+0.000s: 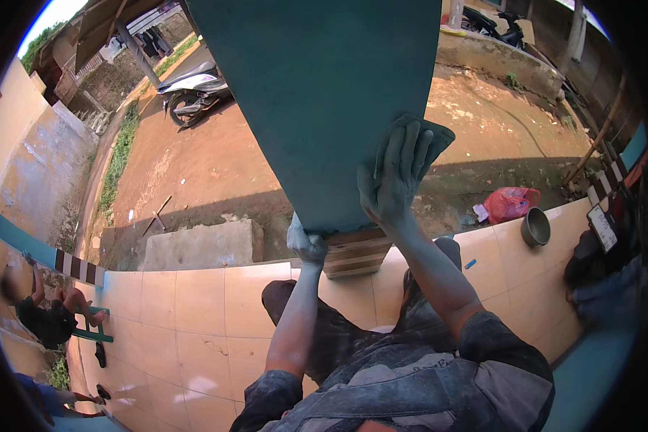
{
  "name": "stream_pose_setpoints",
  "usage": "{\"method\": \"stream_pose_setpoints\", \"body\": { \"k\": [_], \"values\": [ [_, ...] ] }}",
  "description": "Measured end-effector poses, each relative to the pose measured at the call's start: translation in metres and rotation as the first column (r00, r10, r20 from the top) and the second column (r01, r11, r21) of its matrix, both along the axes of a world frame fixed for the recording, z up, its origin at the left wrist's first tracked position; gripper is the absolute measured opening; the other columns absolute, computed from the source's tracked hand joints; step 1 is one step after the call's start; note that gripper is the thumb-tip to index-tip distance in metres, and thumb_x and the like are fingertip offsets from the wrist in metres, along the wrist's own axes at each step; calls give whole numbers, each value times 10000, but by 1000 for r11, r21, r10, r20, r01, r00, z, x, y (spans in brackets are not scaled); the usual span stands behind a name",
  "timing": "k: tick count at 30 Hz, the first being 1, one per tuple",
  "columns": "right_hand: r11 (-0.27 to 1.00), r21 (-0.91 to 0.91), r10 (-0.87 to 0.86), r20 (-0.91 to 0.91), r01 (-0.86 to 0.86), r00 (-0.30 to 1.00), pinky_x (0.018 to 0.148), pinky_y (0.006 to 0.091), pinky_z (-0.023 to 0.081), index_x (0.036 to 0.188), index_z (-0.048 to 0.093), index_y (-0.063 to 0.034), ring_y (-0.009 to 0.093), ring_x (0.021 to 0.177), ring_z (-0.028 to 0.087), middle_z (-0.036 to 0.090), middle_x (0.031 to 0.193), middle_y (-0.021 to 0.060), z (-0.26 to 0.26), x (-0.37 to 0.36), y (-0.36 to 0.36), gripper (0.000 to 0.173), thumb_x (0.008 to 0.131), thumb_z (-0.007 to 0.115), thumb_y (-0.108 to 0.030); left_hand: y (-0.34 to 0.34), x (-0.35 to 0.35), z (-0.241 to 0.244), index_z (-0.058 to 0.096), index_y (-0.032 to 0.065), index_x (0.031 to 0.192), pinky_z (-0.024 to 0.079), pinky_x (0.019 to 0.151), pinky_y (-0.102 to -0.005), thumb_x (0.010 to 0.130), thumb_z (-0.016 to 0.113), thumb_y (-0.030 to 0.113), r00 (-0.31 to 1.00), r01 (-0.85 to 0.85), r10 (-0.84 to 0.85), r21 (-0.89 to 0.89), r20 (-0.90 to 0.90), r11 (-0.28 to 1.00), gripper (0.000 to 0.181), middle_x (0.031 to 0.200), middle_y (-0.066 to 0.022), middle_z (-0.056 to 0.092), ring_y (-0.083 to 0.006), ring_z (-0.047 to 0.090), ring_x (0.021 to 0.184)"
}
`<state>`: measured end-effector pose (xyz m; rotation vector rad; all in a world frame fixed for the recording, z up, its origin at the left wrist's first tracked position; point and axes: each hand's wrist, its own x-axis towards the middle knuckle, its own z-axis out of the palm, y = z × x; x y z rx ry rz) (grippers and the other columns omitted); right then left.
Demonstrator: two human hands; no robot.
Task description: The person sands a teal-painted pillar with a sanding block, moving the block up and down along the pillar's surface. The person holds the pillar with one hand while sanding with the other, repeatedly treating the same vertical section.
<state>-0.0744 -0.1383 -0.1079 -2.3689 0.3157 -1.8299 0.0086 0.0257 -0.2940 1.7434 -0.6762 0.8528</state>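
A square pillar painted teal (329,119) rises right before me, with brown and cream striped tiles (356,254) around its foot. My right hand (397,173), coated in pale dust, presses a sheet of sandpaper (438,141) flat against the pillar's lower right part; the sheet's corner sticks out past the edge. My left hand (306,243), dusty as well, is curled at the pillar's lower left corner, just above the striped tiles. Whether it holds anything there cannot be told. My dusty forearms reach forward over my bent knees.
On the tiled floor (200,335) lie a grey bowl (535,227) and a small blue item (470,264). A red plastic bag (510,205) rests by the porch edge. At the left, a person (48,313) sits on a green stool (94,325); another person (48,399) is lower left. Motorcycles stand outside and at right.
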Motion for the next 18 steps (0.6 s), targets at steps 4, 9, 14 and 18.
{"method": "stream_pose_setpoints", "body": {
  "k": [4, 9, 14, 18],
  "values": [
    [991, -71, 94, -222, -112, 970, 1159, 604, 227, 1381, 570, -43, 429, 1415, 342, 413, 1549, 133, -67, -14, 14, 647, 853, 711, -389, -5, 1, 0, 625, -77, 1252, 535, 794, -464, 885, 459, 224, 1000, -10, 10, 6, 18, 1000, 503, 1124, -247, 701, -399, 685, 904],
    [990, -47, 105, -362, -131, 926, 1178, 614, 186, 1412, 533, -20, 454, 1447, 282, 393, 1558, 161, -133, -38, 11, 669, 882, 692, -395, 0, 1, 2, 628, -83, 1236, 530, 790, -468, 903, 453, 240, 1000, -17, 17, 14, 20, 1000, 496, 1121, -255, 698, -405, 680, 893],
    [1000, -3, 6, -2, -6, 1000, 1196, 625, 95, 1486, 347, 93, 551, 1455, 175, 292, 1551, 325, 15, -3, 2, 807, 915, 657, -387, -2, 1, -1, 629, -81, 1235, 528, 805, -469, 899, 448, 234, 1000, -13, 13, 21, -8, 1000, 495, 1125, -249, 699, -407, 680, 900],
    [971, -213, 78, -130, -105, 988, 1184, 588, 173, 1424, 499, 17, 451, 1452, 269, 390, 1538, 228, -2, -3, 14, 710, 882, 684, -401, -2, -2, 5, 636, -76, 1231, 528, 811, -465, 891, 443, 224, 999, -28, 28, 12, -14, 1000, 493, 1146, -247, 696, -407, 679, 911]
  ]
}}
